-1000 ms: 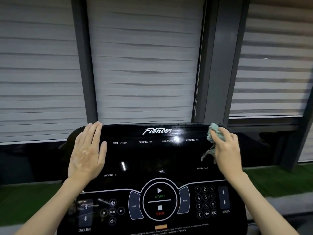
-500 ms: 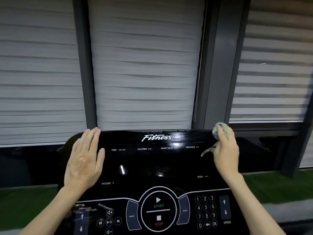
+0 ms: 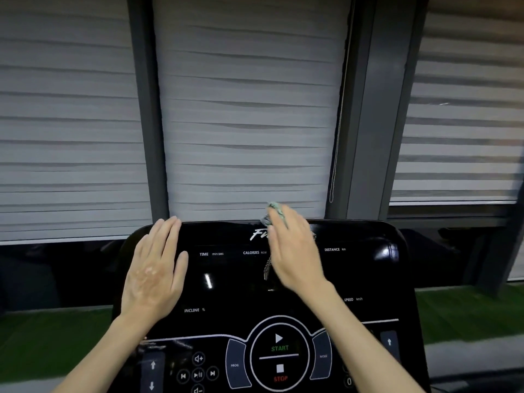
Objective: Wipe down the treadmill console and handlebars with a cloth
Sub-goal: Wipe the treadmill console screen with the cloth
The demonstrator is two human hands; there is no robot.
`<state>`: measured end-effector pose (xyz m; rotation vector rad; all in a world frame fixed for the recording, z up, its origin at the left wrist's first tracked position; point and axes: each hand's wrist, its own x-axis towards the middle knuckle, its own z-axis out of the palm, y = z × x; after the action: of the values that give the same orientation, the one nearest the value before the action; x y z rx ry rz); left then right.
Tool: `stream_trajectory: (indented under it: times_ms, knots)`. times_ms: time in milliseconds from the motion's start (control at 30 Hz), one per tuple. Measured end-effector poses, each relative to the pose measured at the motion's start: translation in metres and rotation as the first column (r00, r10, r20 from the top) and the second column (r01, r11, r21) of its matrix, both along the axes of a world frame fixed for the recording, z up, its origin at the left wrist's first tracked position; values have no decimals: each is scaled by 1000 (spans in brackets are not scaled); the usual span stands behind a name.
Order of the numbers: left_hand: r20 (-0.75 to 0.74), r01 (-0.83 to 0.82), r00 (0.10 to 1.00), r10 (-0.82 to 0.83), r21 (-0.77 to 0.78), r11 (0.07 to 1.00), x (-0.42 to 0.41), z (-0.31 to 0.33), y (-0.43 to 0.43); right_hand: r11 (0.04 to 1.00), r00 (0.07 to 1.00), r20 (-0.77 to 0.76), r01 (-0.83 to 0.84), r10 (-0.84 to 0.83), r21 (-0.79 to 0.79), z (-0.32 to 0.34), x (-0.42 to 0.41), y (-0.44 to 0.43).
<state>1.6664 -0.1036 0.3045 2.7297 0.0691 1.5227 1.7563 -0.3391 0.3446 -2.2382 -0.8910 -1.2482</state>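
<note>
My left hand [image 3: 154, 273] lies flat and open on the console [image 3: 354, 273], my right hand [image 3: 295, 251] grips the cloth [image 3: 275, 209], which I should press evenly along the top edge.

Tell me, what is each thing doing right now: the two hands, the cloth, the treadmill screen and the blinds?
Left hand: flat, fingers straight, resting on the console's left side.
Right hand: blurred, holding the cloth against the console's top edge.
Cloth: bunched under the right fingers, one strip hanging down.
Console: screen dark, no numbers showing.
Blinds: pulled down.
</note>
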Motion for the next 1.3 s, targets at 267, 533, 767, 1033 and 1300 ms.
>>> stream_trajectory:
  times_ms: [267,533,767,1033,1300]
  knots:
    - [-11,33,999,-34,-19,999,0,1,2,911,951,-165,300,-261,285,-9,46,-127]
    - [-18,146,989,-147,-58,988,-3,2,8,911,957,-55,287,-284,296,1,23,-24]
    - [0,215,976,-216,-83,973,-4,1,10,992,990,-96,112,-106,50,-3,-36,119]
    - [-1,260,965,-261,-109,960,-17,0,18,987,985,-84,147,-152,-63,2,-14,40]
    - [6,332,942,-337,-184,925,-37,-4,36,946,943,-169,306,-286,106,-2,-28,92]
